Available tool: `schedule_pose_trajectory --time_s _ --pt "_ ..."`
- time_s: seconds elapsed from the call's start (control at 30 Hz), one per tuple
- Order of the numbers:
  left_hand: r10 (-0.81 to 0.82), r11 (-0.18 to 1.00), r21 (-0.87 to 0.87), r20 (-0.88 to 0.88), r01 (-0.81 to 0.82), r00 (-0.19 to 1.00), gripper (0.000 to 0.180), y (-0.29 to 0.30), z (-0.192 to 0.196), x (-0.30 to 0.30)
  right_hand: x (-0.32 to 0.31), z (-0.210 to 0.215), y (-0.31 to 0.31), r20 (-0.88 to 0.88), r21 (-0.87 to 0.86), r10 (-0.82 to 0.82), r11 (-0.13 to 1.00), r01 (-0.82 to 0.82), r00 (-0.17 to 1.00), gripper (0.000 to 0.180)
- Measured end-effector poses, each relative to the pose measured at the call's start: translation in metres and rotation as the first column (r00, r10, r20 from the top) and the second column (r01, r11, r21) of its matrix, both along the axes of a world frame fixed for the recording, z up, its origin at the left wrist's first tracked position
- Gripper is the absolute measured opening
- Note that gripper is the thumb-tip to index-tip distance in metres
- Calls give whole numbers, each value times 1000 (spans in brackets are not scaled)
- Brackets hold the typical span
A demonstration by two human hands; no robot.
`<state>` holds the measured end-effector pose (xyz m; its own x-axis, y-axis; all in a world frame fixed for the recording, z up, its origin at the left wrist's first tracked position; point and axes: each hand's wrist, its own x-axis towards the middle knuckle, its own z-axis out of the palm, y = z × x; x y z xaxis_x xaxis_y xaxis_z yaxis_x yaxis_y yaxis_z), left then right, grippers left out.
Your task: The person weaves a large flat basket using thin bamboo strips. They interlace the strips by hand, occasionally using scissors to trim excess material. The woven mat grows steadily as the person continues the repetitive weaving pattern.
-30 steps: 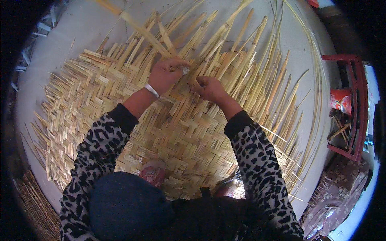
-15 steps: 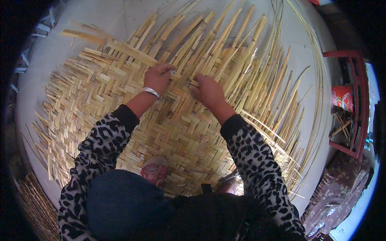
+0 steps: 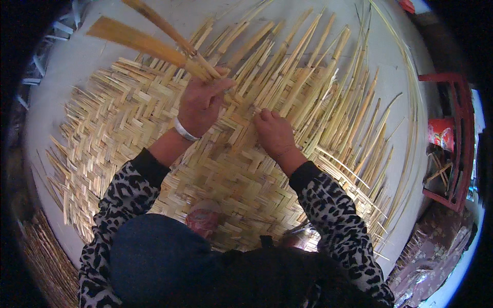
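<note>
A woven mat (image 3: 221,169) of split reed strips lies on the floor, its herringbone weave under both hands. My left hand (image 3: 199,105), with a silver bracelet at the wrist, is closed round a few flat reed strips (image 3: 146,43). Those strips rise from its fingers toward the far left, off the mat. To its right, my right hand (image 3: 276,132) is closed at the edge of the weave, fingertips pressed together near a strip end; what they pinch is mostly hidden. Loose unwoven strip ends (image 3: 287,61) fan out beyond both hands.
My shoe (image 3: 204,218) stands on the mat. Long thin strips (image 3: 411,102) lie on the pale floor at the right. A red wooden frame (image 3: 465,143) stands there, near a brown patterned cloth (image 3: 436,251). A bundle of dark stalks (image 3: 49,256) lies at the lower left.
The reed strips at my left hand have been lifted from the mat and now point up and to the far left. My right hand has shifted slightly right and nearer.
</note>
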<state>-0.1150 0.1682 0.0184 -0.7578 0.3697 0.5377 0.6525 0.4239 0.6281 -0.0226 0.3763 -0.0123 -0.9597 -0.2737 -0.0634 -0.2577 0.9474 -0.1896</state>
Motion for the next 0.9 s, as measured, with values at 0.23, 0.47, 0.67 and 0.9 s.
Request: schedule_pose_trajectory --time_s 0.23,0.47,0.67,0.9 --pt "59 911 301 582 -282 811 24 -42 5 -31 -57 10 -25 -3 -318 -61 946 57 998 22" --pt "-175 966 257 684 -9 708 26 -78 -11 -58 -101 5 -51 343 -377 -78 902 213 936 33" --pt "-324 945 309 831 108 453 29 -71 -42 -90 -94 0 -57 184 -395 -235 872 290 955 29" --pt "-35 909 -302 632 287 774 49 -15 -54 -136 -88 -19 -54 199 -511 -409 732 450 891 29"
